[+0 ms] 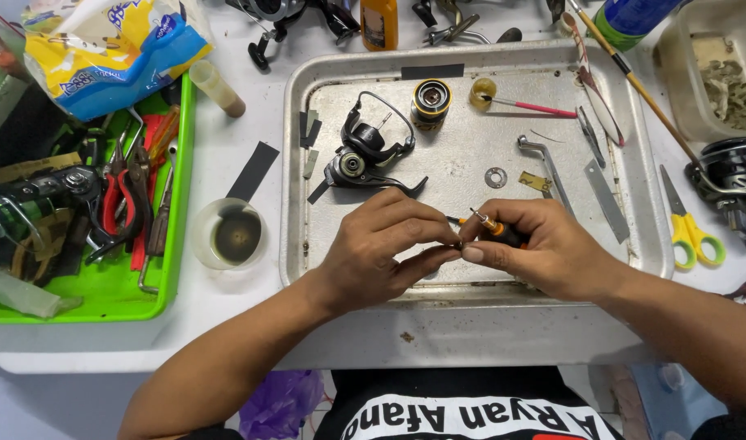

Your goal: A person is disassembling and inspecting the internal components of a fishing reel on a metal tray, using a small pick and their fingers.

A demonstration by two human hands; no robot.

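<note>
The right hand is closing its grip around a small screwdriver with an orange-and-black handle, while the left hand is pinching its fingertips narrowly at the tool's tip, on something too small to make out (possibly a screw, though the fingers are hiding it). Both hands are hovering just above the near part of the metal tray, in front of the stripped spinning reel body. The screwdriver's long axis is lying nearly level, running from upper left to lower right in the head view, with its tip pointing left toward the left fingertips and its handle disappearing into the right palm. The likely trouble is the tiny piece slipping from the pinch and rolling off among the washer, the handle arm and the spool, or off the tabletop altogether; a sliding tip could also be jabbing the left fingertips.
</note>
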